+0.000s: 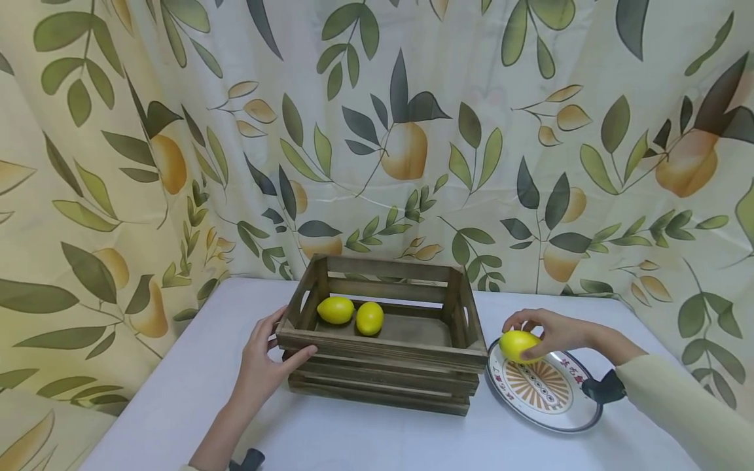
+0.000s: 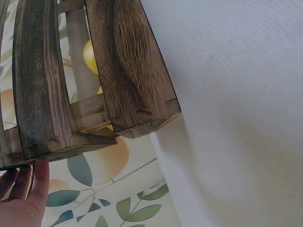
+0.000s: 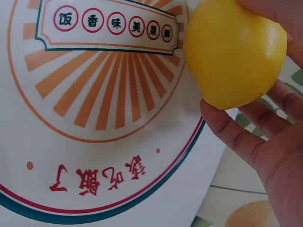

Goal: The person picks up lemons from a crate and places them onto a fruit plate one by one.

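My right hand (image 1: 556, 332) pinches a yellow lemon (image 1: 516, 345) between thumb and fingers, over the left part of an oval plate (image 1: 580, 409). In the right wrist view the lemon (image 3: 236, 54) is above the plate's rim, with fingertips against it. A brown slatted wooden crate (image 1: 377, 353) stands left of the plate. Inside it lie two lemons, one on its side (image 1: 336, 310) and another (image 1: 370, 318) beside it. My left hand (image 1: 263, 366) grips the crate's left front corner, thumb along the front rail; in the left wrist view, fingers (image 2: 40, 182) touch the crate's end.
A white cloth (image 1: 347, 438) covers the table under the crate and plate. Behind and to the left hangs a curtain (image 1: 377, 216) printed with leaves and fruit. Red characters and orange rays decorate the plate. Dark devices (image 1: 603, 387) sit at both wrists.
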Motion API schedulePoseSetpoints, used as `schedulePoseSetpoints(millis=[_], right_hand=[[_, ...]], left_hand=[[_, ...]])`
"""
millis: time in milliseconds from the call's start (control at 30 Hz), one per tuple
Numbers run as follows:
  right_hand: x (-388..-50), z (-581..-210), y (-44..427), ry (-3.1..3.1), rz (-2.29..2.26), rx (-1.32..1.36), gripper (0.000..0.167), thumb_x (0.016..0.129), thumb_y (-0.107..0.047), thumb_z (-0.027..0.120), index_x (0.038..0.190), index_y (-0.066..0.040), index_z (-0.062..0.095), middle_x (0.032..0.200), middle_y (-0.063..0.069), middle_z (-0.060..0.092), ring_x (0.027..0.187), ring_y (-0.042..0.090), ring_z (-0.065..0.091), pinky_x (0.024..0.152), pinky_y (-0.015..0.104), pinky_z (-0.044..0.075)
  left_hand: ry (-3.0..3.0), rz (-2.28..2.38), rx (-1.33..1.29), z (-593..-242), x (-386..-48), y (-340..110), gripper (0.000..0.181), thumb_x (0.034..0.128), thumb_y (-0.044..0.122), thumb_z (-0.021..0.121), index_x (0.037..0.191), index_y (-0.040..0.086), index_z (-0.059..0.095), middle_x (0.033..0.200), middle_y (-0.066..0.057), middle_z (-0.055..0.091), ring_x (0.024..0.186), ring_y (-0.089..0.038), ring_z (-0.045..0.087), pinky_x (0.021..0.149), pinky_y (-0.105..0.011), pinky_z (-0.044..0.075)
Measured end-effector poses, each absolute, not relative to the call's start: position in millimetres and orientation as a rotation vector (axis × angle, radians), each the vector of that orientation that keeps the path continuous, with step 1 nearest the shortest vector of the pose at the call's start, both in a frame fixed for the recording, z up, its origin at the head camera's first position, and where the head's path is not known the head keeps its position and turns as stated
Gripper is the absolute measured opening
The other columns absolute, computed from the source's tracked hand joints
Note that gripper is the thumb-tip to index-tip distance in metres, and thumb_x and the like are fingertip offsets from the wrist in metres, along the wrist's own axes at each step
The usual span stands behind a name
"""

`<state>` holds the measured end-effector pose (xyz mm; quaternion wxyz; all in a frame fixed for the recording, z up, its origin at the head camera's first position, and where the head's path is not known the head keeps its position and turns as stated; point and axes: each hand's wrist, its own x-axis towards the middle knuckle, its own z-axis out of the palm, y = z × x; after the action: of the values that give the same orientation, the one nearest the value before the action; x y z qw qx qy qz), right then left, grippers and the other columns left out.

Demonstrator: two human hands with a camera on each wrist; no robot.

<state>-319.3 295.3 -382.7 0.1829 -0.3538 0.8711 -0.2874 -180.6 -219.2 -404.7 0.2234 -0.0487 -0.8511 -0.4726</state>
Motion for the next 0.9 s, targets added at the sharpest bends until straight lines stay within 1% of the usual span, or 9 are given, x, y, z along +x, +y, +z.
schedulePoseSetpoints(millis=[33, 133, 267, 367, 567, 733, 900], right_hand=[[-319.2, -384.3, 295.6, 2.453, -0.82, -1.0, 0.045, 0.081, -0.014, 0.078, 0.12, -0.002, 0.059, 0.11, 0.007, 0.056, 0.094, 0.016, 0.054, 0.073, 0.028, 0.054], [-319.1, -388.0, 295.3, 2.443, -0.834, -1.002, 0.044, 0.081, -0.014, 0.077, 0.12, -0.003, 0.059, 0.11, 0.008, 0.055, 0.094, 0.018, 0.054, 0.074, 0.026, 0.053], [-319.1, -392.2, 294.9, 2.453, -0.811, -0.952, 0.044, 0.082, -0.016, 0.078, 0.121, -0.007, 0.06, 0.112, 0.007, 0.057, 0.093, 0.016, 0.054, 0.075, 0.025, 0.052], [-318.5, -393.4, 294.9, 2.465, -0.781, -0.914, 0.045, 0.081, -0.017, 0.078, 0.121, -0.007, 0.06, 0.114, 0.006, 0.058, 0.093, 0.016, 0.053, 0.075, 0.025, 0.051], [-318.9, -389.1, 290.8, 2.448, -0.747, -0.908, 0.047, 0.081, -0.016, 0.077, 0.123, -0.007, 0.059, 0.119, 0.01, 0.058, 0.099, 0.023, 0.051, 0.077, 0.027, 0.051], [-319.8, -385.4, 289.3, 2.438, -0.751, -0.928, 0.05, 0.082, -0.016, 0.076, 0.126, -0.003, 0.057, 0.124, 0.016, 0.057, 0.107, 0.03, 0.051, 0.079, 0.029, 0.052], [-321.7, -381.8, 293.6, 2.472, -0.778, -0.958, 0.048, 0.084, -0.016, 0.075, 0.125, 0.002, 0.057, 0.121, 0.02, 0.058, 0.106, 0.034, 0.056, 0.076, 0.029, 0.054]], left_hand=[[-2.348, -1.306, -0.135, -405.0, -180.4, -219.2, 0.081, 0.0784, 0.026, 0.083, 0.145, 0.007, 0.042, 0.134, -0.012, 0.05, 0.117, -0.028, 0.052, 0.095, -0.047, 0.051], [-2.341, -1.305, -0.134, -406.4, -179.9, -219.5, 0.081, 0.0779, 0.025, 0.084, 0.145, 0.008, 0.042, 0.133, -0.011, 0.05, 0.116, -0.026, 0.053, 0.095, -0.046, 0.051], [-2.33, -1.305, -0.137, -407.4, -179.2, -220.1, 0.08, 0.0776, 0.023, 0.084, 0.145, 0.008, 0.043, 0.133, -0.011, 0.05, 0.115, -0.026, 0.053, 0.095, -0.047, 0.051], [-2.328, -1.314, -0.142, -407.2, -178.6, -220.2, 0.08, 0.0778, 0.023, 0.084, 0.145, 0.007, 0.043, 0.133, -0.012, 0.05, 0.116, -0.026, 0.053, 0.096, -0.047, 0.051], [-2.328, -1.322, -0.136, -406.6, -179.0, -220.7, 0.08, 0.0778, 0.023, 0.084, 0.145, 0.007, 0.042, 0.134, -0.012, 0.05, 0.116, -0.026, 0.052, 0.096, -0.047, 0.051], [-2.327, -1.318, -0.142, -406.9, -180.7, -221.3, 0.081, 0.0773, 0.023, 0.084, 0.145, 0.007, 0.042, 0.134, -0.011, 0.049, 0.116, -0.025, 0.052, 0.096, -0.047, 0.051], [-2.334, -1.312, -0.147, -409.0, -182.9, -220.2, 0.082, 0.0764, 0.024, 0.085, 0.145, 0.009, 0.042, 0.134, -0.01, 0.049, 0.115, -0.024, 0.052, 0.096, -0.047, 0.051]])
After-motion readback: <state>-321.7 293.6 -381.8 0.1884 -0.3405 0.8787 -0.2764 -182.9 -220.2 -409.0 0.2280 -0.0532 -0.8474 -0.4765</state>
